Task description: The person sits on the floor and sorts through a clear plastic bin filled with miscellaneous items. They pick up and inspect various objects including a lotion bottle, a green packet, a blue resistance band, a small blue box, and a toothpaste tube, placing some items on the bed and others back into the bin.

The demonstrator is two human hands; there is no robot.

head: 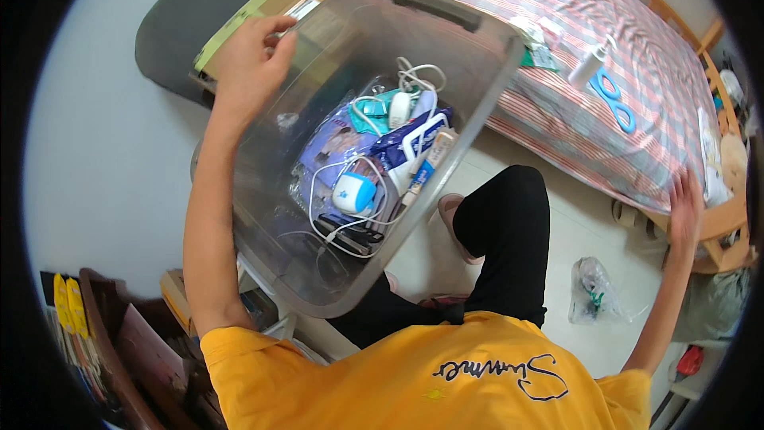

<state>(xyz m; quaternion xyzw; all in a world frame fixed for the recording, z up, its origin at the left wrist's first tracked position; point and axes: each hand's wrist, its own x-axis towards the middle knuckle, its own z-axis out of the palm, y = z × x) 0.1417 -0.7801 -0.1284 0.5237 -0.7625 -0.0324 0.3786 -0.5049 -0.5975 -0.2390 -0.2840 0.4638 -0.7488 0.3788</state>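
My left hand [256,60] is at the left rim of a translucent grey plastic storage bin [471,122], fingers loosely curled and nothing visible in them. Whether it touches the rim is unclear. Inside the bin lie a white-and-blue device [353,192] with a looped white cable, a purple plastic packet [334,143], a dark blue wipes-like pack [394,146], a teal packet [375,110], a white plug-like piece [399,110] and several black pens [349,236]. Far to the right, my right hand [686,203], slightly blurred, is at the bed's corner with fingers extended and empty.
On the striped bed [561,113] lie a white pump bottle [588,65], blue-handled scissors [613,101] and small packets [537,42]. A cardboard box [268,3] stands behind the bin. A clear plastic bag [594,292] is on the floor. Slippers [624,212] sit beneath the bed.
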